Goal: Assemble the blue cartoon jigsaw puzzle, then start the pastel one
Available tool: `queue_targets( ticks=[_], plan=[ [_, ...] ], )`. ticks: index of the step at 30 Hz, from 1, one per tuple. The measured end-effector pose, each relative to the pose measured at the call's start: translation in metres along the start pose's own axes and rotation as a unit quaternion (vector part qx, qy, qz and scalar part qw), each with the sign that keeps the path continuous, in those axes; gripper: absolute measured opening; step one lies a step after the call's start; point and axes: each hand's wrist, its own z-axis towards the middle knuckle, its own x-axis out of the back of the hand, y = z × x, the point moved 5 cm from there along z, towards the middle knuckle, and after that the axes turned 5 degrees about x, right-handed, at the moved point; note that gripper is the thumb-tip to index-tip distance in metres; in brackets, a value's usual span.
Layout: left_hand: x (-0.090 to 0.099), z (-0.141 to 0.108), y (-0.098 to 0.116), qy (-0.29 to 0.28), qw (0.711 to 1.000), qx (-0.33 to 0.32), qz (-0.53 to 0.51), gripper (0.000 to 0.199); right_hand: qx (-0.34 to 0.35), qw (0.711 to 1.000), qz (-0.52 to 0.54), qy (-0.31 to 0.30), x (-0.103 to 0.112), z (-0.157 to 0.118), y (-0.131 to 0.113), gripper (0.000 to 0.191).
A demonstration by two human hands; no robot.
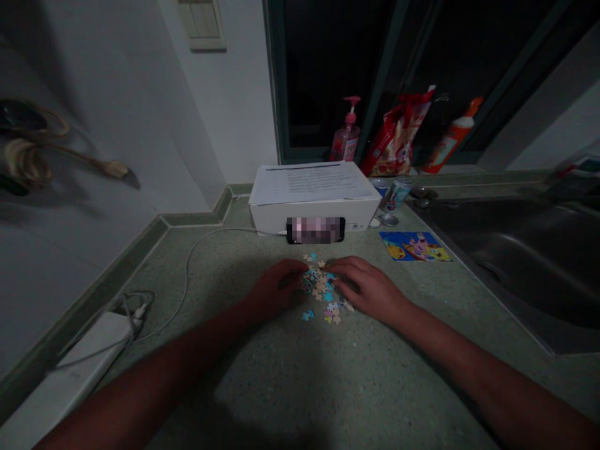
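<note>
A small heap of jigsaw puzzle pieces [320,286], some blue and some plain tan, lies on the speckled green counter [300,369]. My left hand [279,284] curves around the heap's left side, thumb apart from the fingers, its fingertips at the pieces. From the right, my right hand [368,287] reaches over the edge of the heap with its fingers spread. I see no piece lifted in either hand. Closer to me lie a loose blue piece [308,316] and a few pink and yellow pieces [334,312].
Behind the heap a phone [315,230] leans on a white box [267,215], its cable running left to a power strip [94,353]. A cartoon picture card [415,246], a can [396,195] and a sink [520,250] are on the right. Bottles and a red bag [398,134] stand behind.
</note>
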Motion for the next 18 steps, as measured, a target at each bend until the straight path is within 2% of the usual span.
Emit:
queue_targets(
  ticks=[2, 6, 8, 12, 15, 18],
  plan=[
    [0.000, -0.001, 0.001, -0.005, 1.000, -0.015, -0.002, 0.026, 0.005, 1.000, -0.004, -0.012, 0.000, -0.002, -0.004, 0.036],
    [-0.004, -0.005, 0.009, -0.024, 0.997, -0.067, 0.033, 0.029, 0.018, 0.998, -0.019, -0.060, -0.016, -0.006, -0.015, 0.075],
    [-0.008, -0.008, 0.014, -0.028, 0.992, -0.082, 0.087, 0.033, 0.020, 0.996, -0.026, -0.081, -0.026, -0.006, -0.017, 0.080],
    [-0.010, -0.014, 0.022, -0.016, 0.967, -0.095, 0.236, 0.037, 0.019, 0.995, -0.053, -0.086, -0.033, 0.001, -0.013, 0.054],
    [-0.002, -0.015, 0.028, 0.012, 0.952, -0.056, 0.300, 0.032, 0.021, 0.994, -0.070, -0.076, -0.033, 0.006, -0.007, 0.036],
    [0.005, -0.016, 0.036, -0.014, 0.941, -0.014, 0.339, 0.030, 0.024, 0.995, -0.081, -0.053, -0.031, 0.010, -0.001, 0.027]
  ],
)
